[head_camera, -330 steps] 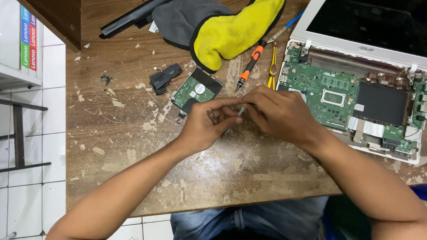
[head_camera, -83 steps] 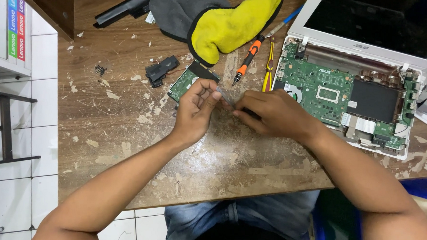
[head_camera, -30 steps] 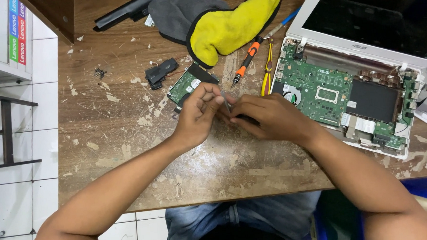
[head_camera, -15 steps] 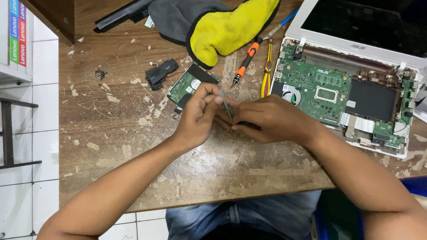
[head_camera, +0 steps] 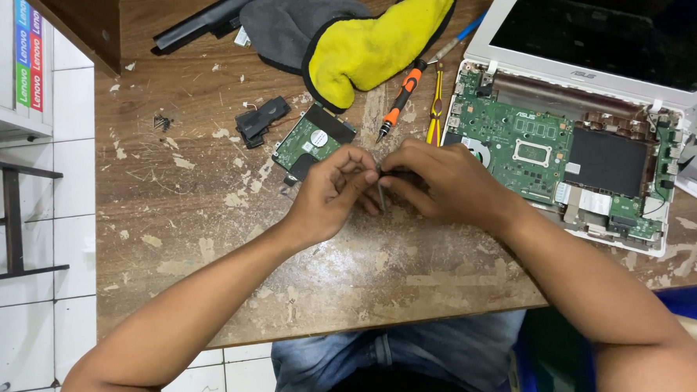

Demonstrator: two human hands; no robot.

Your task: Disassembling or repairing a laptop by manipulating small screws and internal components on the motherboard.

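My left hand [head_camera: 326, 195] and my right hand [head_camera: 442, 186] meet fingertip to fingertip over the worn wooden table [head_camera: 209, 225]. Between them stands a thin grey metal tool [head_camera: 381, 196], pinched by the fingers of both hands. A small dark piece [head_camera: 398, 173] shows at my right fingertips; what it is I cannot tell. Just beyond my left hand lies a bare hard drive [head_camera: 312, 137], its green board facing up. To the right of my right hand is an opened white laptop with its green motherboard [head_camera: 518, 137] exposed.
An orange-handled screwdriver [head_camera: 397, 110] and yellow tweezers [head_camera: 437, 106] lie between drive and laptop. A yellow and grey mitt [head_camera: 361, 46], a black battery bar [head_camera: 207, 18], a small black part [head_camera: 260, 120] and loose screws [head_camera: 161, 122] sit further back. White shelving [head_camera: 6, 70] stands left.
Both hands have stayed together in front of the hard drive. The thin tool has tipped more upright between the fingertips, and the fingers have shifted slightly around it.
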